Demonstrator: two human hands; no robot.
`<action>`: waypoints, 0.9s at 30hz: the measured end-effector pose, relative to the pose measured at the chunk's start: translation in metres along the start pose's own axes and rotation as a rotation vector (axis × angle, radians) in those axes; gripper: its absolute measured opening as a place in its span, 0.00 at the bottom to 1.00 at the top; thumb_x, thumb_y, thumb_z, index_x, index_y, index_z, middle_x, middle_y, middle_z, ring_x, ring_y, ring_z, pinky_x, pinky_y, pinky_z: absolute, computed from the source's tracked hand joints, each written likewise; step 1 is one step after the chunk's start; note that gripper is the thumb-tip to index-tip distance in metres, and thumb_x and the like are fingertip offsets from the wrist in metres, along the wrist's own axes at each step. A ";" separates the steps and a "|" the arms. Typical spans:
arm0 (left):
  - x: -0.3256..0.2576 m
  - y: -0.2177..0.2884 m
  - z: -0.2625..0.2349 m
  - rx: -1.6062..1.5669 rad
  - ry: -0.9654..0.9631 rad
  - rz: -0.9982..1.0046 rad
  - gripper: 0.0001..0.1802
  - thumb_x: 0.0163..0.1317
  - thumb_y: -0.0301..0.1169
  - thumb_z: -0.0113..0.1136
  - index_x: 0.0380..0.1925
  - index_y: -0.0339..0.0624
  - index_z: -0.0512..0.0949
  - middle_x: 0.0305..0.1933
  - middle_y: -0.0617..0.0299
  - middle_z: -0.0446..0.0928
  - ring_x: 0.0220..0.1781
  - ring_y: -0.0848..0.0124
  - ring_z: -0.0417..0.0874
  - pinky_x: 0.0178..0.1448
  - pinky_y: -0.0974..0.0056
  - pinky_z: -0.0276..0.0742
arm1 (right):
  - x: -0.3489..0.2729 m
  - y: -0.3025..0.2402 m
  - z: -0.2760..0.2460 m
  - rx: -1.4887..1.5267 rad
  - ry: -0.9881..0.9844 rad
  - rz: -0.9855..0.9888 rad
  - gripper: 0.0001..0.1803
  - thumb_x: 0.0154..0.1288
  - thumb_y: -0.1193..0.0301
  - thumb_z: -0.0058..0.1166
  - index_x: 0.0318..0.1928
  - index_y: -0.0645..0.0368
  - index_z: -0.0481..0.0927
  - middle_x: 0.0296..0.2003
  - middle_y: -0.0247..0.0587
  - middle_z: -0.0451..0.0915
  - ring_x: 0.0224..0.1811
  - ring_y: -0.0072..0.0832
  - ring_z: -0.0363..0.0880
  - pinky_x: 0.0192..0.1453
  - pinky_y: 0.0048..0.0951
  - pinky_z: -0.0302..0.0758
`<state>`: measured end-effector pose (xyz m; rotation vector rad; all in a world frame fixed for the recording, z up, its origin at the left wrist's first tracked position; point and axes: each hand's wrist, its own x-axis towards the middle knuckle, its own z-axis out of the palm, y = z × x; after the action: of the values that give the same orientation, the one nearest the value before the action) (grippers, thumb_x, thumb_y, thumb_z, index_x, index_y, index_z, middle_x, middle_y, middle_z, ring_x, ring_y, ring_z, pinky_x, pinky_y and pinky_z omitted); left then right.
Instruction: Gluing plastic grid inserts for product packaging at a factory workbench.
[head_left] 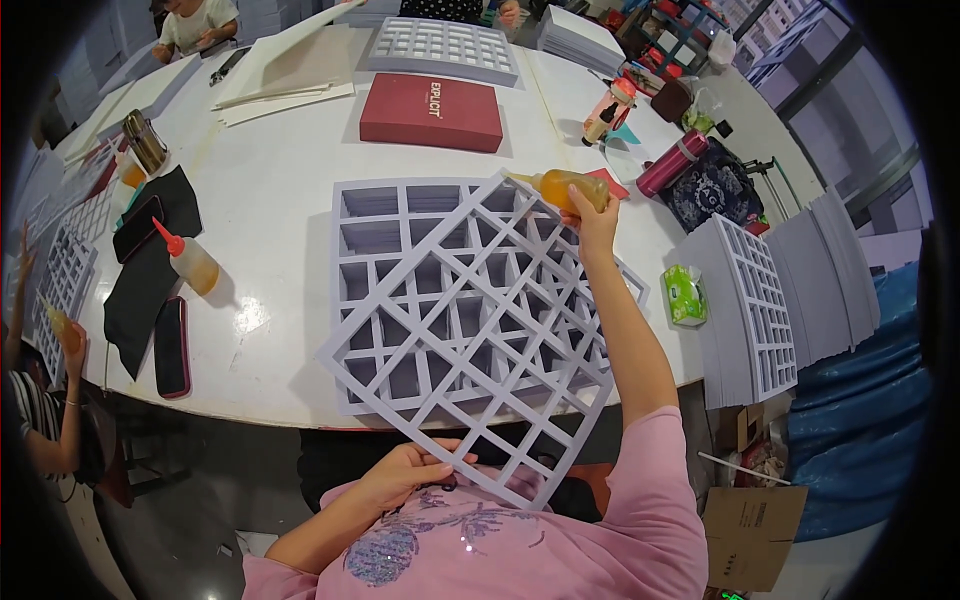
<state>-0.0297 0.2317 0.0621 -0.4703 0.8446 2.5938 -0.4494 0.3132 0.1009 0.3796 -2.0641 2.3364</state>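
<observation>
My left hand pinches the near edge of a pale grey foam grid sheet, which lies turned at an angle over a stack of similar grids. In my right hand is a squeeze bottle of amber liquid, tipped on its side. Its nozzle points left at the far corner of the tilted sheet; whether it touches I cannot tell. Part of the stack shows through the sheet's openings.
A red box lies beyond the stack. To the left are a red-tipped bottle, a phone and black cloth. Tissues and stacked grids stand at right. A co-worker's hand shows at far left.
</observation>
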 end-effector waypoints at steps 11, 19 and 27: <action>0.006 0.003 -0.005 0.032 -0.056 -0.010 0.26 0.58 0.28 0.60 0.57 0.33 0.67 0.52 0.54 0.76 0.51 0.73 0.77 0.51 0.71 0.71 | -0.065 -0.014 0.000 0.061 -0.148 0.126 0.29 0.52 0.70 0.65 0.48 0.64 0.60 0.35 0.45 0.75 0.23 0.26 0.77 0.22 0.20 0.74; 0.006 -0.004 -0.012 0.008 -0.076 -0.002 0.26 0.58 0.26 0.60 0.57 0.33 0.67 0.52 0.53 0.75 0.53 0.71 0.76 0.52 0.70 0.72 | -0.152 -0.026 0.026 0.117 -0.356 0.288 0.24 0.55 0.72 0.61 0.48 0.59 0.62 0.38 0.43 0.75 0.28 0.29 0.79 0.25 0.22 0.74; 0.007 -0.009 -0.009 0.026 -0.087 0.026 0.24 0.59 0.26 0.58 0.56 0.33 0.67 0.52 0.53 0.76 0.51 0.71 0.77 0.52 0.68 0.73 | -0.224 -0.044 0.048 0.115 -0.562 0.373 0.29 0.54 0.73 0.63 0.50 0.59 0.58 0.41 0.42 0.73 0.34 0.24 0.77 0.31 0.22 0.77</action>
<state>-0.0302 0.2348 0.0480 -0.3388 0.8590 2.6025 -0.2164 0.3073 0.1089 0.7988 -2.4069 2.8308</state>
